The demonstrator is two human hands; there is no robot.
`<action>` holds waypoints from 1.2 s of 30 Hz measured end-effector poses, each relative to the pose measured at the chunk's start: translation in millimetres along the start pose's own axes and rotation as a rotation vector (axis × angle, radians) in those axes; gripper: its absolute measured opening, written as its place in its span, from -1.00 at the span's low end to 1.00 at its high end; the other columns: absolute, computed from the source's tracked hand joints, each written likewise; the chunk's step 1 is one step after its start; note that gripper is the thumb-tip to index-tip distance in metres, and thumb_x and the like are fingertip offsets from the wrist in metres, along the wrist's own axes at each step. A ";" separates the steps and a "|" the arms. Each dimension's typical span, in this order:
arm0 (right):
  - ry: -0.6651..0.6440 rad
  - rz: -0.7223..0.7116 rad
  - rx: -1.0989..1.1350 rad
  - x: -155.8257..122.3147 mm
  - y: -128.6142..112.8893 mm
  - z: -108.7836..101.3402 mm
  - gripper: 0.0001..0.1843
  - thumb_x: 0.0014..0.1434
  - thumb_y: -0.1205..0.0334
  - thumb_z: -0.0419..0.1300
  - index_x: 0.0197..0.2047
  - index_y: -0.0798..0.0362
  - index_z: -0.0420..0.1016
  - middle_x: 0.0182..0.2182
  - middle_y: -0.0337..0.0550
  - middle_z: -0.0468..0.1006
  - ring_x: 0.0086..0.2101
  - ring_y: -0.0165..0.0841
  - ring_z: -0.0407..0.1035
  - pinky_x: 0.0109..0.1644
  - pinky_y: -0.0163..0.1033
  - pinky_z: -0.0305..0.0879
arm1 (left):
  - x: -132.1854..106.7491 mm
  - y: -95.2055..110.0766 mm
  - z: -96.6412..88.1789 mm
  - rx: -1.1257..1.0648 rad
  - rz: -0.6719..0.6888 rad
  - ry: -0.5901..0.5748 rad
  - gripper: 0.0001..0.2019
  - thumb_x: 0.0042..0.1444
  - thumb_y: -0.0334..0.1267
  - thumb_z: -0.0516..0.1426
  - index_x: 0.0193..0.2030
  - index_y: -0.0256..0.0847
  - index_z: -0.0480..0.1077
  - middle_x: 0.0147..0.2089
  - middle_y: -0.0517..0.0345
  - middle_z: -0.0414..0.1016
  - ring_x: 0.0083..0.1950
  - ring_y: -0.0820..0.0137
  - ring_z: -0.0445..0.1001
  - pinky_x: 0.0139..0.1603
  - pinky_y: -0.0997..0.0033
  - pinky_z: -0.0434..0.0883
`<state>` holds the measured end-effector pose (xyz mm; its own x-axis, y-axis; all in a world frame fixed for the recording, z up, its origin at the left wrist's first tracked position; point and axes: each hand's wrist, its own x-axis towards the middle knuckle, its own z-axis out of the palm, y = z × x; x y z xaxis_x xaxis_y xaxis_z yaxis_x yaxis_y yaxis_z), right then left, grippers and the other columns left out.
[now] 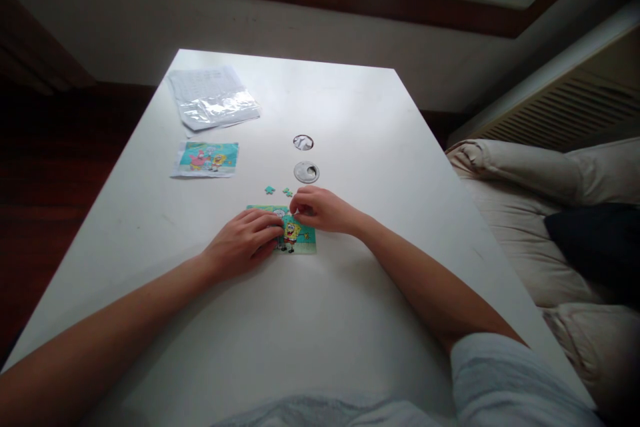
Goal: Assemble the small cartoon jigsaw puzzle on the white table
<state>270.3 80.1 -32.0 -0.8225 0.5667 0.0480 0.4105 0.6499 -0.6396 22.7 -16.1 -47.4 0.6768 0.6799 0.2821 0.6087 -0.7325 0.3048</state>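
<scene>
A small cartoon jigsaw puzzle (303,247), mostly teal with a yellow figure, lies on the white table. My left hand (246,237) rests palm down over its left part, with the fingers stretched out. At the upper right part of the puzzle is my right hand (317,208), thumb and fingers drawn together in a pinch. Whatever is between those fingertips is too small to make out. Just beyond the puzzle's far edge are a loose teal puzzle piece (270,190) and some greenish loose pieces (287,192), close to my right fingers.
To the left lies a printed picture sheet (210,159) with similar cartoon figures. Papers in a clear plastic sleeve (215,99) are at the table's far left. A round table hole (303,142) and a grey disc-shaped cover (307,172) sit mid-table. A beige sofa (520,213) stands right.
</scene>
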 end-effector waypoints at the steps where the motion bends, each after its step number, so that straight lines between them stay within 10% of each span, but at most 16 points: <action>1: -0.004 -0.001 -0.007 0.0 -0.2 -0.1 -0.86 0.17 0.38 0.20 -0.19 0.10 0.55 -0.30 -0.17 0.43 -0.31 -0.47 0.24 -0.22 -0.39 0.09 | -0.1 -0.1 0.3 0.000 -0.001 0.002 -0.78 0.34 -0.30 0.08 0.07 -0.14 0.45 0.17 0.04 0.51 0.19 0.23 0.46 0.23 0.15 0.39; 36: 0.008 0.164 -0.176 6.1 -10.2 9.6 -0.81 0.26 0.13 0.28 -0.28 0.08 0.48 -0.31 -0.19 0.48 -0.28 -0.44 0.26 -0.27 -0.33 -0.04 | -0.7 0.0 1.7 0.007 -0.010 0.003 -0.76 0.36 -0.28 0.07 0.09 -0.11 0.44 0.17 0.05 0.51 0.20 0.23 0.45 0.22 0.16 0.39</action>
<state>257.3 72.1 -32.5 -0.7365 0.6754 -0.0389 0.6011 0.6269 -0.4956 22.9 -16.6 -49.2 0.6695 0.6874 0.2815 0.6186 -0.7258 0.3010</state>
